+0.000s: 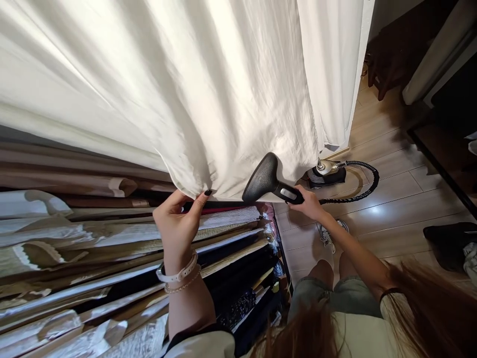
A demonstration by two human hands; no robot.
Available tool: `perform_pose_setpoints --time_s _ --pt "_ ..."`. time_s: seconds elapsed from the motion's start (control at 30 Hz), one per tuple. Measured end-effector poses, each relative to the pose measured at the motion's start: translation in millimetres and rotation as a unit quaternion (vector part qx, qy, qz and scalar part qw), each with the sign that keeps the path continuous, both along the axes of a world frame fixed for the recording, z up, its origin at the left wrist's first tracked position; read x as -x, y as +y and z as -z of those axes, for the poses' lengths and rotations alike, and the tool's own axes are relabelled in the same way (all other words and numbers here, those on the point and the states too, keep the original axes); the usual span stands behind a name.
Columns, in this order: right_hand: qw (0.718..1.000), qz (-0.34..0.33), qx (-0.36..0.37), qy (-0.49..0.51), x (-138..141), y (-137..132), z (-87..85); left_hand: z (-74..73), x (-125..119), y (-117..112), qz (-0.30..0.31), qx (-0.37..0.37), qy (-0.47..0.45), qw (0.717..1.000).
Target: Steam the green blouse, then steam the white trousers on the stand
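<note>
A large white cloth [223,89] hangs in soft folds across the upper part of the view. At its lower edge my left hand [181,219] pinches the hem between thumb and fingers. My right hand [307,205] is wrapped round the handle of a black garment steamer head [263,179], which lies over the cloth near the bottom hem. Whether its face presses on the fabric I cannot tell. From the handle a black ribbed hose [367,166] curves to the steamer base [326,174] on the floor.
Densely packed hanging garments [122,268] fill the lower left, close under my left arm. Wooden flooring [395,199] runs along the right, with a black bag-like item [449,238] at the far right. My sneaker [330,233] stands near the hose.
</note>
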State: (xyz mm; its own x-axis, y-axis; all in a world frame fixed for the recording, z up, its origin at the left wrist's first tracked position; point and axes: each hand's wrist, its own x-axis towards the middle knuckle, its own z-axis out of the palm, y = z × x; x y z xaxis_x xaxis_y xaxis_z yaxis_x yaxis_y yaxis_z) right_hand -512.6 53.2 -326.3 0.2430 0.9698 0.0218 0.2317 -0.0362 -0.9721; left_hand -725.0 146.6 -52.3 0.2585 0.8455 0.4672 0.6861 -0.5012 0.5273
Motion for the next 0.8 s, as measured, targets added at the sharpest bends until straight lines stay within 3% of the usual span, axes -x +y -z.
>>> perform_pose_setpoints --time_s 0.23,0.43,0.5,0.7,0.8 --pt "0.999 -0.021 0.045 -0.019 16 -3 25.4 -7.6 6 -9 0.008 0.037 0.032 0.999" --pt "0.998 -0.028 -0.001 -0.049 16 0 0.0 -5.6 6 -11 0.009 0.056 0.010 0.998" --pt "0.998 -0.031 0.001 -0.046 17 2 -0.9 -6.1 6 -11 0.008 0.059 0.009 0.998" --pt "0.994 -0.044 0.077 -0.066 21 1 28.1 -4.4 8 -11 0.005 0.059 0.003 0.998" --pt "0.992 -0.052 0.069 -0.087 20 1 28.3 -1.6 10 -10 -0.012 0.050 -0.003 0.999"
